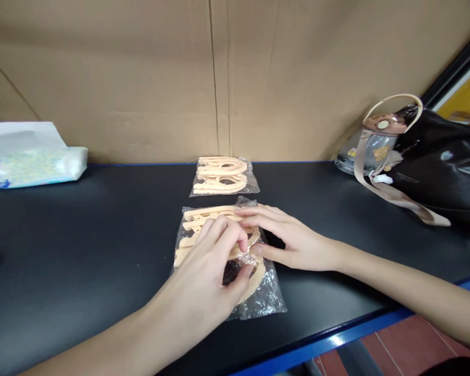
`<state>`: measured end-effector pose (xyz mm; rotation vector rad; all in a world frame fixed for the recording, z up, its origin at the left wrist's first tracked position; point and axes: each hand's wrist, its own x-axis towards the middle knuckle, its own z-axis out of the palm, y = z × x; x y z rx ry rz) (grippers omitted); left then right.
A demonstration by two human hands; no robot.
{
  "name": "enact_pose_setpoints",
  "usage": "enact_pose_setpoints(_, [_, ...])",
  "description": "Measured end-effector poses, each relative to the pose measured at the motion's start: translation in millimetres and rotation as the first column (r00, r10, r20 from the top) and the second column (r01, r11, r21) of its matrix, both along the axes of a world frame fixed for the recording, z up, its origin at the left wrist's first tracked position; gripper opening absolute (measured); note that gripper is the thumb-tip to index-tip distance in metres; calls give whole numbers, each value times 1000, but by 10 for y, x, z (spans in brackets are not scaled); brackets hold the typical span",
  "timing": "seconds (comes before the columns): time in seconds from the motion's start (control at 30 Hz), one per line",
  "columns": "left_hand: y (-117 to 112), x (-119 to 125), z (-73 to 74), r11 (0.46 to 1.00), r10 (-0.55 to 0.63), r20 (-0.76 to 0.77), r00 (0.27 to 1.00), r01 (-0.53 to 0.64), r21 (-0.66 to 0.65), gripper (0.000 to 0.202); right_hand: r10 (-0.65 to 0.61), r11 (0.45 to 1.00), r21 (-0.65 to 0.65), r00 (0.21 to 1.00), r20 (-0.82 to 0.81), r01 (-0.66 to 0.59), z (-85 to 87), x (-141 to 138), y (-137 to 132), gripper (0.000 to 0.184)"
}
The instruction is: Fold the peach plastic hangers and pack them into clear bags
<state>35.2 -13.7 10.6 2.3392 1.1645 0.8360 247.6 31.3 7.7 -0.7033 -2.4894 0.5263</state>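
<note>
A clear plastic bag point(263, 296) of peach-coloured plastic hangers lies on the black tabletop point(102, 235) in front of me. My left hand point(207, 277) rests on the bag and pinches its film between thumb and fingers. My right hand point(290, 237) lies on the bag's right side, fingers stretched over the hangers and thumb pressed to the film beside my left thumb. A second, sealed bag of the same hangers point(222, 176) lies just behind, untouched.
A cardboard wall point(219, 78) stands behind the table. A white packet of tissues point(31, 154) sits at the far left. At the right are a clear bottle with a beige strap point(370, 149) and a black bag point(446, 167). A blue edge point(337, 339) borders the table front.
</note>
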Motion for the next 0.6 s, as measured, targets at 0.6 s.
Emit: enact_pose_setpoints(0.6, [-245, -193, -2, 767, 25, -595, 803, 366, 527, 53, -4, 1000, 14, 973, 232, 1, 214, -6, 149, 53])
